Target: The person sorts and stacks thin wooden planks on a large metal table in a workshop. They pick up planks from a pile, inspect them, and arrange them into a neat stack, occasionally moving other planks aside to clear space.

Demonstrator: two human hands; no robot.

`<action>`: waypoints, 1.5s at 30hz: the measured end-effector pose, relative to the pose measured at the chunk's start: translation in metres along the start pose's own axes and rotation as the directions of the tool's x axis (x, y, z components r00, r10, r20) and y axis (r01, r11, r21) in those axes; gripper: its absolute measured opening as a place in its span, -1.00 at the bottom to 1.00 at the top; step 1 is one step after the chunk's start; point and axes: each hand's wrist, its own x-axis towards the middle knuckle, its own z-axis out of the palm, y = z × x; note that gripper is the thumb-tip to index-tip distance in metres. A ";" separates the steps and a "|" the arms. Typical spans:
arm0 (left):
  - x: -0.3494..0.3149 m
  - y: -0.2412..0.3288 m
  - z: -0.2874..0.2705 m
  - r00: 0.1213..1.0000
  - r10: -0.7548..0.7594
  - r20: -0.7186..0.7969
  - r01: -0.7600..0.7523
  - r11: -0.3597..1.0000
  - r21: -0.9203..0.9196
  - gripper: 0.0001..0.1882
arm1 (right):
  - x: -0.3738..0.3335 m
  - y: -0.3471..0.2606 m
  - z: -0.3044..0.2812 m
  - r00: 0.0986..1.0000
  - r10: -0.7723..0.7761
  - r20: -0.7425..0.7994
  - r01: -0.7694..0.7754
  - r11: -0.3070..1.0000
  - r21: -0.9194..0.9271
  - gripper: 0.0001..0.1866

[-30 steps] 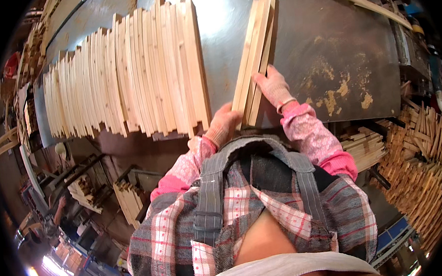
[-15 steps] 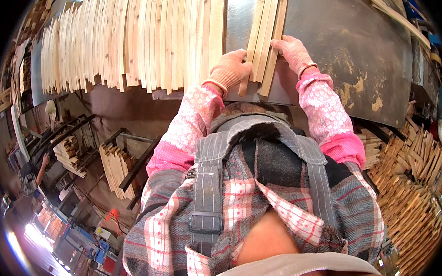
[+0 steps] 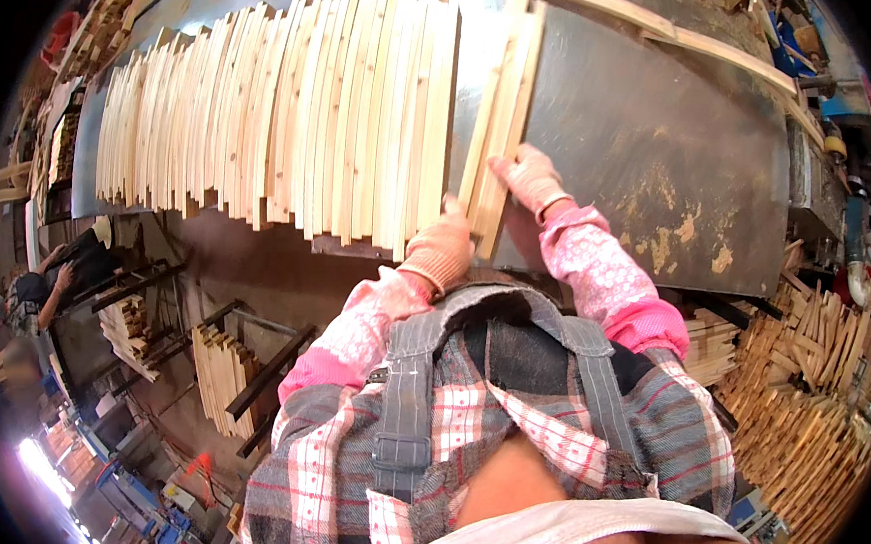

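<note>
A few pale wooden strips (image 3: 493,151) lie side by side on the metal table, their near ends pointing toward me. My right hand (image 3: 529,178), in a light pink glove, is closed against their right edge. On the other side, my left hand (image 3: 440,248), gloved too, is bent around their near left edge; some of its fingertips are hidden. To the left lies a long row of similar wooden strips (image 3: 334,120), set close together with uneven near ends. A narrow gap separates this row from the strips between my hands.
The metal tabletop (image 3: 634,114) stretches to the right, with worn tan patches. A long wooden batten (image 3: 629,20) runs along its far side. Cut wood is heaped (image 3: 807,400) at the lower right. Stacked strips (image 3: 226,377) stand on dark racks at left, near another person (image 3: 62,282).
Both hands and the strips between them have come closer to the row on the left. The view has shifted, showing more of the table's far side.
</note>
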 end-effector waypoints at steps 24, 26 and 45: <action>0.132 0.061 -0.087 0.743 0.115 -0.659 -0.116 0.992 0.042 -0.10 | 0.192 -0.101 -0.195 0.929 -0.300 -0.216 0.162 0.855 -0.493 -0.27; 0.133 0.065 -0.083 0.736 0.102 -0.669 -0.099 0.994 0.042 -0.10 | 0.229 -0.133 -0.212 0.936 -0.308 -0.171 0.133 0.759 -0.638 -0.23; 0.129 0.058 -0.090 0.788 0.030 -0.615 -0.080 0.995 -0.053 -0.12 | 0.279 0.011 -0.382 0.962 -0.245 -0.123 -0.001 0.447 -0.894 -0.24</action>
